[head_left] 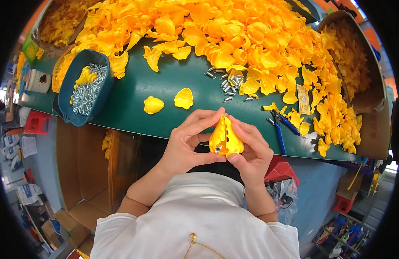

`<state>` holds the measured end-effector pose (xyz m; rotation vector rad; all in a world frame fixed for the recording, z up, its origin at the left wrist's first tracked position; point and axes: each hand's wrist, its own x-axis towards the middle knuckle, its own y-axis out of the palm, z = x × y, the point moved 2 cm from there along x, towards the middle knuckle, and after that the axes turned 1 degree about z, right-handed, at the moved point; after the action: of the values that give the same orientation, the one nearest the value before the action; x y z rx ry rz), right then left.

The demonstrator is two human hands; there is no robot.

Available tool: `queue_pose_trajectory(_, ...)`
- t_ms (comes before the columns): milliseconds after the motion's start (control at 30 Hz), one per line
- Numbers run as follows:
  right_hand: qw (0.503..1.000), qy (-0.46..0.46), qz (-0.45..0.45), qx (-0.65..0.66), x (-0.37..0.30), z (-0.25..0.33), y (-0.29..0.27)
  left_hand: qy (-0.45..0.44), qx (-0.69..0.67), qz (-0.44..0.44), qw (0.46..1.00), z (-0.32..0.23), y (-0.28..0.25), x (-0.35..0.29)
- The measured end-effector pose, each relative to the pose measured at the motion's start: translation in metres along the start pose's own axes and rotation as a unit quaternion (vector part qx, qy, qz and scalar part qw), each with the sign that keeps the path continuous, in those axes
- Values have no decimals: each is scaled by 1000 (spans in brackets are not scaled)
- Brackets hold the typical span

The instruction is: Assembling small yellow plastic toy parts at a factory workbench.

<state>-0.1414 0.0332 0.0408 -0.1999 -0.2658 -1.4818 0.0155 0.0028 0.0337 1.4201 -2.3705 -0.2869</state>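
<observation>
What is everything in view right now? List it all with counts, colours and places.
shell piece: one, yellow, held in both hands
loose shells: two, yellow, near table edge
shell heap: too many to count, yellow, far and right side of table
table: one, green
tub: one, blue, left, holds silver screws
loose screws: a scatter, silver, table centre
pliers: one, blue handles, right
cardboard boxes: two, brown, far corners
left hand: one
right hand: one
</observation>
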Motion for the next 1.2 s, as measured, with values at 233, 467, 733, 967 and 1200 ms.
queue_pose_trajectory(233,1000,-5,7,-28,-1,-2,-1,-23,52,9,998,-3,1,0)
queue_pose_trajectory(467,996,25,-40,81,-2,-3,1,-31,49,2,998,-5,2,0)
queue_pose_trajectory(733,990,46,-22,131,-3,-11,-4,-26,133,7,991,-10,3,1)
queue_pose_trajectory(967,980,98,-42,167,-4,-11,-7,-35,141,-9,989,-14,2,0)
queue_pose_trajectory(1200,979,93,-33,180,-4,-11,-8,-42,158,-2,987,-15,4,1)
